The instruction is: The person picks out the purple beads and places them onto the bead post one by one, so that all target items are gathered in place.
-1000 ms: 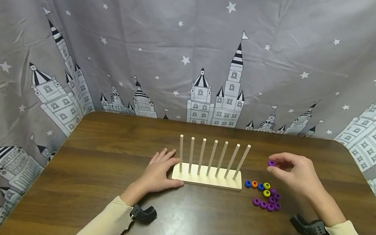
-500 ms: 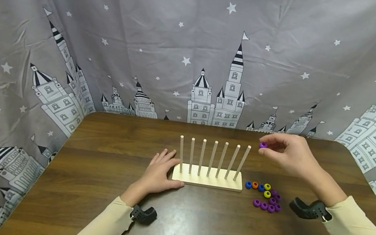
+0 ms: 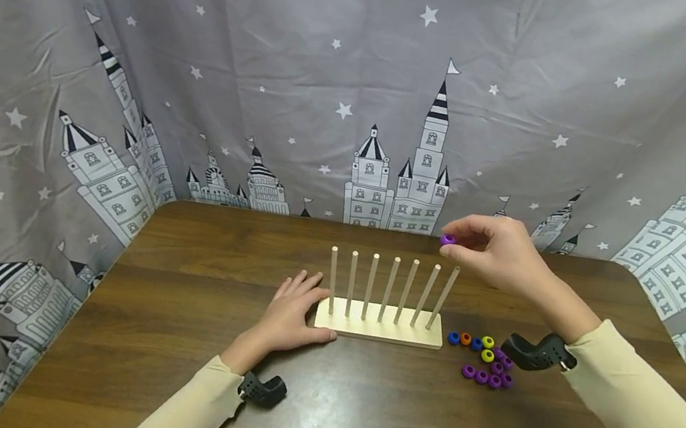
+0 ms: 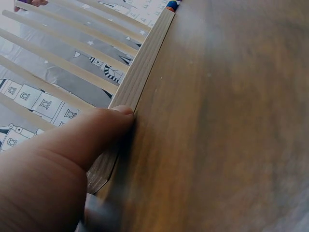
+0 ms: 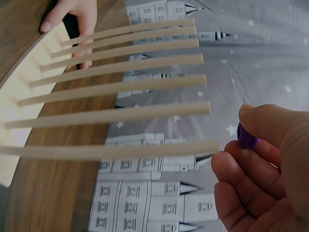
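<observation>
Purple bead [image 3: 448, 240], near top right of peg rack [image 3: 377, 331].
Right grip [image 3: 496, 252]: narrow, pinching bead. Left grip [image 3: 292, 317]: spread wide, touching rack's left end.

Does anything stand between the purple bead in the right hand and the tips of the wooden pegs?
Nothing visible does. The right hand holds the purple bead higher than the bare wooden pegs. The left hand touches the wooden base at its left end.
</observation>
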Demonstrator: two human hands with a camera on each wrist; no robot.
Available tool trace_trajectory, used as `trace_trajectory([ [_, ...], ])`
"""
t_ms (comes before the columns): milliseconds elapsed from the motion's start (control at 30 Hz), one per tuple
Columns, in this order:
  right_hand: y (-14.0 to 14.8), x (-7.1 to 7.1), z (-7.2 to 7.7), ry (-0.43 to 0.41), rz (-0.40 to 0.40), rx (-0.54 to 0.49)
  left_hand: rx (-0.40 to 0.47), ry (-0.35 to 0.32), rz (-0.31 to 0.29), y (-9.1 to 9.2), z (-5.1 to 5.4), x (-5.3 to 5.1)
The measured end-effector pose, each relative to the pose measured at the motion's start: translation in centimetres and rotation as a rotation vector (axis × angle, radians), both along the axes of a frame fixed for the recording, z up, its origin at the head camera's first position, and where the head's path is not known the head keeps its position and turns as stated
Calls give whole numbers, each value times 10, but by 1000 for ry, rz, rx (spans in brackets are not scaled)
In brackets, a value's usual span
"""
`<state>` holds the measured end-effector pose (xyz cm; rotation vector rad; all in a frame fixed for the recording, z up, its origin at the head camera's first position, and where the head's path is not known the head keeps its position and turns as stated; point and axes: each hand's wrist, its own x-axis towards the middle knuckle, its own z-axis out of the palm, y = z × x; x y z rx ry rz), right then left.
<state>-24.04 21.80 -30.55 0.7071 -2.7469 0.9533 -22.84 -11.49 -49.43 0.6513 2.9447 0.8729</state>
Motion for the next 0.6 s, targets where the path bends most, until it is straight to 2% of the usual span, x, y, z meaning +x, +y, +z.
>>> trace_trajectory([
  [200, -25, -7, 3, -19, 70, -34, 5, -3, 1, 0, 1, 0],
  [600, -68, -17, -2, -27, 171, -63, -5, 1, -1, 0, 1, -1],
])
